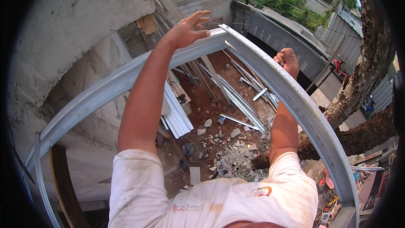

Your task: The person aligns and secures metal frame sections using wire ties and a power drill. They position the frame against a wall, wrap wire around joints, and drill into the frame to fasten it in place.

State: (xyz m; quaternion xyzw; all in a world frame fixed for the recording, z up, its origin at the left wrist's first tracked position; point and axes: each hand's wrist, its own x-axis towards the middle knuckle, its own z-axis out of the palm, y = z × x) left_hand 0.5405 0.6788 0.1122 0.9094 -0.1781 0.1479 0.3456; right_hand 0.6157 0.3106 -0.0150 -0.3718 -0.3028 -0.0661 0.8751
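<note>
My left hand (190, 29) is raised beside the corner of a galvanized steel frame, fingers stretched out and apart, its thumb close to the top of the left beam (126, 74). A thin wire (230, 23) runs near its fingertips, above the corner. My right hand (288, 61) is up on the outer side of the right beam (291, 80), its fingers pinched together; what they hold, if anything, is too small to make out. The two beams meet at the corner ahead of me, and fisheye bending makes them look curved.
Far below, metal profiles (236, 97) and rubble (236, 154) lie on red soil. A corrugated sheet (177, 114) leans at the left, near a rough concrete wall (84, 25). A thick tree trunk (371, 50) with a low branch (367, 137) stands close on the right.
</note>
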